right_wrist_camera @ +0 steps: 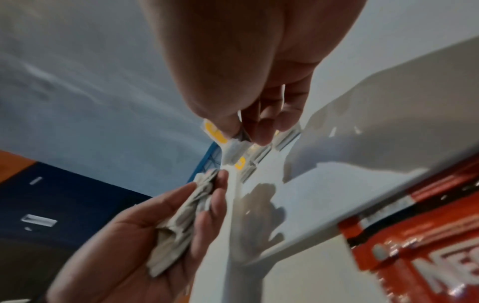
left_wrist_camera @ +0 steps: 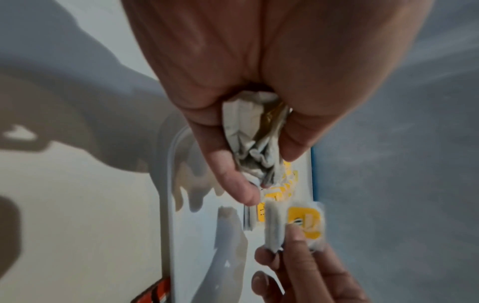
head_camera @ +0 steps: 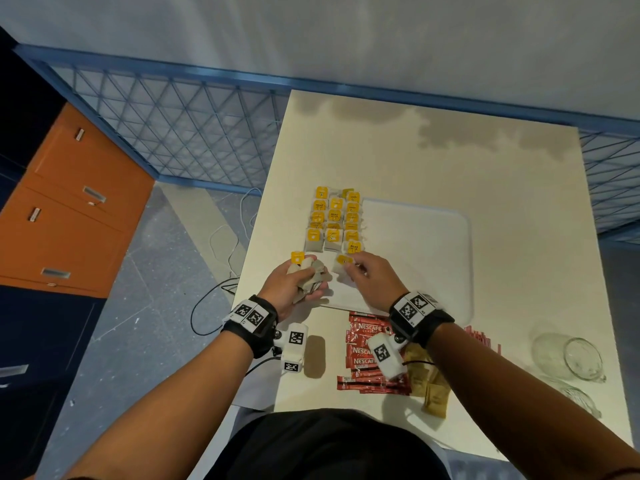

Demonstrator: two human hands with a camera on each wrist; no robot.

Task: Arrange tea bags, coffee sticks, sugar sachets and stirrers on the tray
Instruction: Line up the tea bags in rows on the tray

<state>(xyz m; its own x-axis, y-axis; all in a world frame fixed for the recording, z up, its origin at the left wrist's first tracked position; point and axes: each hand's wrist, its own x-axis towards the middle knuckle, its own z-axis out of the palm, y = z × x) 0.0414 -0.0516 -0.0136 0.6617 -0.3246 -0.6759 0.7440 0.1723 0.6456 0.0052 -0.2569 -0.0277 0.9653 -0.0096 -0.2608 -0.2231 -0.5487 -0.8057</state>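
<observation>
A white tray [head_camera: 433, 244] lies on the cream table, its left part covered by rows of tea bags with yellow tags [head_camera: 334, 220]. My left hand [head_camera: 298, 282] hovers at the tray's near left corner and grips a bunch of tea bags [head_camera: 311, 275] [left_wrist_camera: 255, 141] [right_wrist_camera: 178, 213]. My right hand [head_camera: 367, 275] pinches a single tea bag [head_camera: 341, 265] [left_wrist_camera: 295, 223] [right_wrist_camera: 228, 141] just below the rows. Red Nescafe coffee sticks [head_camera: 367, 351] [right_wrist_camera: 425, 242], brown sugar sachets [head_camera: 427, 379] and red stirrers [head_camera: 481, 337] lie on the table near me.
Two clear glass cups [head_camera: 571, 358] lie at the table's near right. An orange and dark blue drawer cabinet [head_camera: 69, 209] stands to the left, a blue mesh fence [head_camera: 180, 123] behind. Cables [head_camera: 225, 251] run over the floor beside the table's left edge.
</observation>
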